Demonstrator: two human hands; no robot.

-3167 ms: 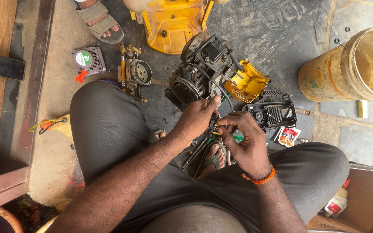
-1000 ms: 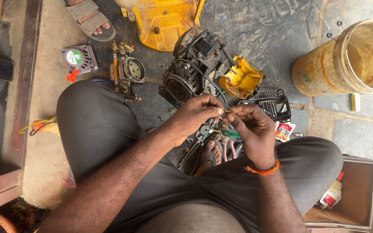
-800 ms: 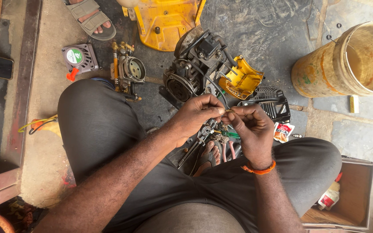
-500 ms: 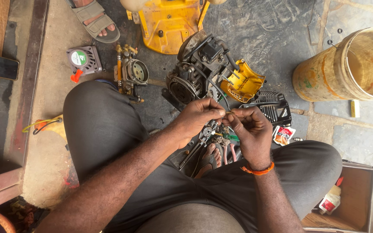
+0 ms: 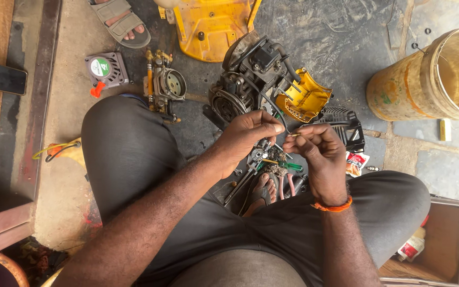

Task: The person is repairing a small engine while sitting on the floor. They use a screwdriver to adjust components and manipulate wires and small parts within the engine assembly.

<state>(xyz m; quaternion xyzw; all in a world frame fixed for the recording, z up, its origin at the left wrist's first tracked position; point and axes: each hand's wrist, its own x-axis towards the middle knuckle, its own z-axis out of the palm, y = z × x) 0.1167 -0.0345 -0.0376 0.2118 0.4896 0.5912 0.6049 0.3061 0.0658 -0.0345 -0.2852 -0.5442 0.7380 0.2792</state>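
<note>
Both hands' fingers point(image 5: 278, 127) pinch a thin wire point(image 5: 291, 134) stretched between them.

Pretty cramped around the small engine point(image 5: 253, 79): carburetor point(image 5: 164, 86) to its left, yellow cover point(image 5: 306, 98) right, pliers and screwdrivers point(image 5: 272, 170) below. Open stone floor point(image 5: 357, 37) upper right of it, before the bucket point(image 5: 431, 74).

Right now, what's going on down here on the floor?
A person sits on the floor with a stripped small engine in front of their knees. The left hand and right hand meet just below it, pinching a thin black hose that runs from the engine and a tiny part too small to identify. A carburetor, yellow covers and hand tools lie around.
</note>
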